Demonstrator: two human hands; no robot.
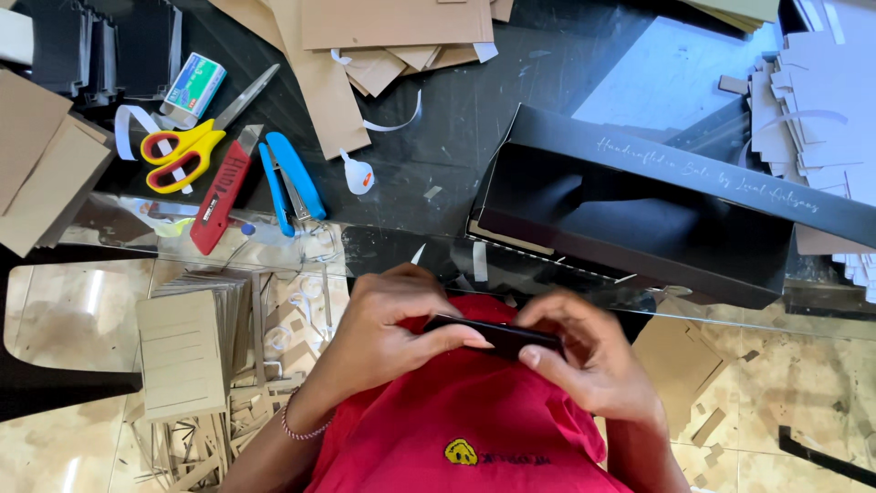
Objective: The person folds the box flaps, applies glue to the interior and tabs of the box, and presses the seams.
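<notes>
Both hands pinch a slim black strip at lower centre, over a red shirt: left hand closed on its left end, right hand on its right end. Long axis runs left-right, tilted slightly down to right. Matte, rigid, flat-edged. Just above, open black box on glossy dark counter; scissors upper left.

Small flat black piece, level, pinched between both hands.
</notes>
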